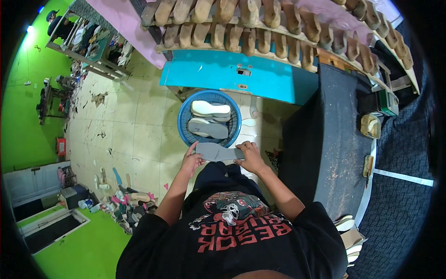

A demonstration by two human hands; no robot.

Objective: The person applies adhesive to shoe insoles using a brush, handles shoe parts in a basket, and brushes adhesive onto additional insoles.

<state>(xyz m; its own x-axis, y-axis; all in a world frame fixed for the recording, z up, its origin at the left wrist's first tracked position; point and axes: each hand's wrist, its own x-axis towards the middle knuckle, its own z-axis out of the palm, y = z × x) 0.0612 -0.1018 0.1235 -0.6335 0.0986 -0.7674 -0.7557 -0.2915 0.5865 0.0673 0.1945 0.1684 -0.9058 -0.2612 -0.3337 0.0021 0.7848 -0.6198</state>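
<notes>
A flat grey shoe sole (pixel 214 152) lies crosswise between my hands, just above my lap. My left hand (pixel 191 160) grips its wide end, and my right hand (pixel 251 157) pinches the narrower end with the thumb underneath. Right beyond it stands a round blue plastic basket (pixel 182 122). Inside the basket are several soles, among them a cream one (pixel 211 109) on top and a grey one (pixel 208 128) nearer to me.
Wooden shoe lasts (pixel 248 41) fill racks above a turquoise board (pixel 200 69). On my right stands a dark-covered workbench (pixel 341 153) with a yellowish container (pixel 370 126) and a brush (pixel 368 166). A pile of scraps and shoe parts (pixel 127 207) lies on the floor at left.
</notes>
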